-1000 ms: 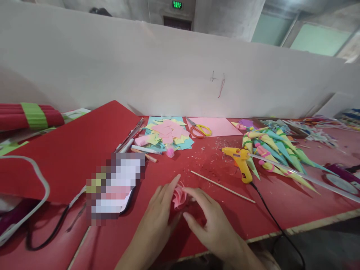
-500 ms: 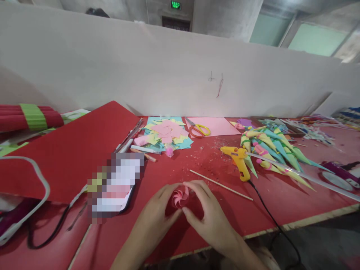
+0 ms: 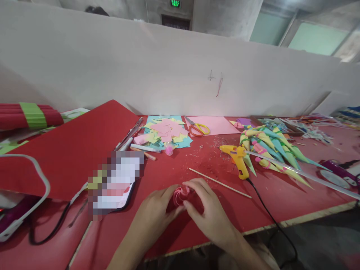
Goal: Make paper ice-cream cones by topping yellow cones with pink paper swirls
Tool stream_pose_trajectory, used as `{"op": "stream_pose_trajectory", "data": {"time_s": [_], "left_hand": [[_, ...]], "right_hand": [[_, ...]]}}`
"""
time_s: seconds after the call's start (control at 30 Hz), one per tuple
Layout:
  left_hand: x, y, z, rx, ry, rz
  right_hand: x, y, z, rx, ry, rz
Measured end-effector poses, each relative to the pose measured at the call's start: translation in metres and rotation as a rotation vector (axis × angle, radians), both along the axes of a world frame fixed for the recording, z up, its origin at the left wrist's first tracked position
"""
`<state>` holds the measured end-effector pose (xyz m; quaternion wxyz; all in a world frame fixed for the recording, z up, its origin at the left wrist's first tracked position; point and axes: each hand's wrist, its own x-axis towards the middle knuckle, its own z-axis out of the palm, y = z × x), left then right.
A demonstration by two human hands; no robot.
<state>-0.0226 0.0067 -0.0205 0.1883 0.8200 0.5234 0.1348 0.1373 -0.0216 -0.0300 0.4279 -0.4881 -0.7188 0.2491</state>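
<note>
Between my two hands is a small pink paper rosette with curled, swirling petals, held just above the red tabletop near its front edge. My left hand curves round its left side, fingers and thumb closed on it. On the other side my right hand pinches its upper right with thumb and fingertips. A thin wooden stick lies just beyond my right hand. Further right a yellow hot glue gun rests on its side with a long clear glue stick in its back.
Cut paper pieces are piled at the back, beside scissors on a pink sheet. Several paper cones lie at right. A phone sits left, near a red board. A white partition stands behind.
The pink rosette has turned and tilted between my fingers, its swirl now facing more to the left. Both hands keep nearly the same place.
</note>
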Motion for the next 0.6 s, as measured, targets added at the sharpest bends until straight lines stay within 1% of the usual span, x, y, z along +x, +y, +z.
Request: {"op": "stream_pose_trajectory", "data": {"time_s": [0.17,0.3,0.43,0.6], "left_hand": [[0.0028,-0.0024,0.0045,0.003,0.160,0.042],[0.0036,-0.0021,0.0059,-0.007,0.208,0.040],[0.0020,-0.0003,0.0064,-0.033,0.205,0.008],[-0.0018,0.0009,0.0072,-0.036,0.120,0.013]], "right_hand": [[0.0001,-0.0016,0.0018,0.002,-0.024,0.050],[-0.0009,-0.0012,0.0021,-0.021,-0.024,0.068],[-0.0023,0.0000,0.0011,-0.050,-0.015,0.062],[-0.0017,0.0003,0.0014,-0.042,0.051,0.036]]}}
